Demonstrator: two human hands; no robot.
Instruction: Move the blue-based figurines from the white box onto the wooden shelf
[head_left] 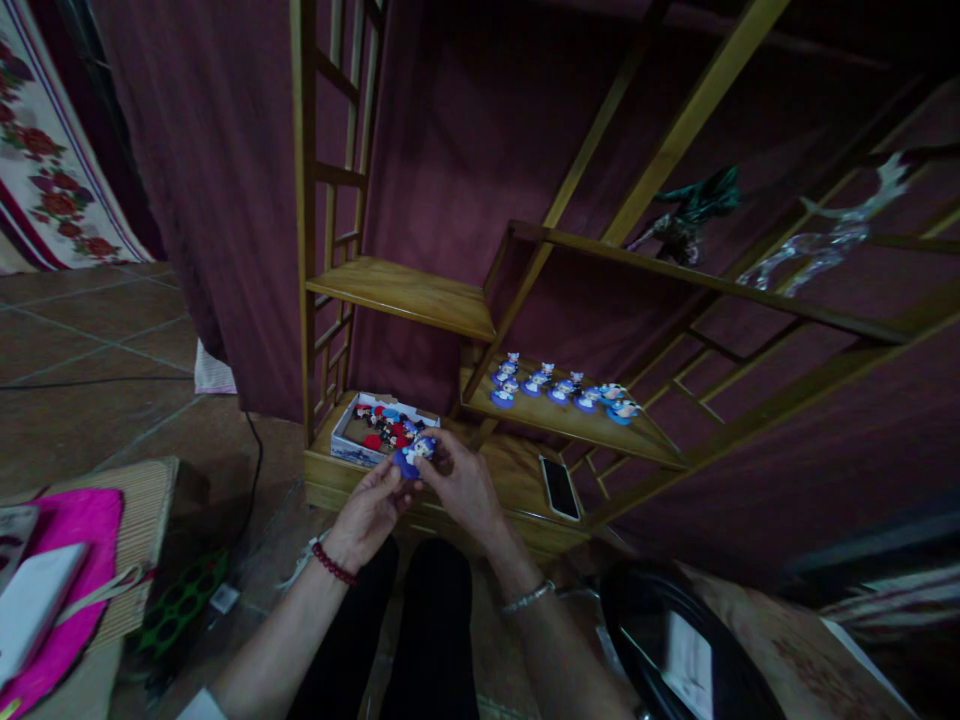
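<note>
Between my two hands is a small purple and white figurine [415, 455] on a round base. My left hand [371, 505] pinches its base from the left. From the right, the fingers of my right hand [465, 485] close on its upper part. Just behind it, a white cardboard box [352, 450] holds several red, black and blue figurines [386, 425] lying in a jumble. To the right, several similar purple figurines [561, 390] stand upright in rows on a wooden shelf [645, 435], with blue-based ones at the right end.
A phone [560, 488] lies on the unit's bottom board, right of my hands. Above are an upper shelf [405, 290], a green figure [694, 210] and a clear deer ornament [832, 235]. A black stool [675, 640] stands at lower right; a mat-topped table [142, 520] at left.
</note>
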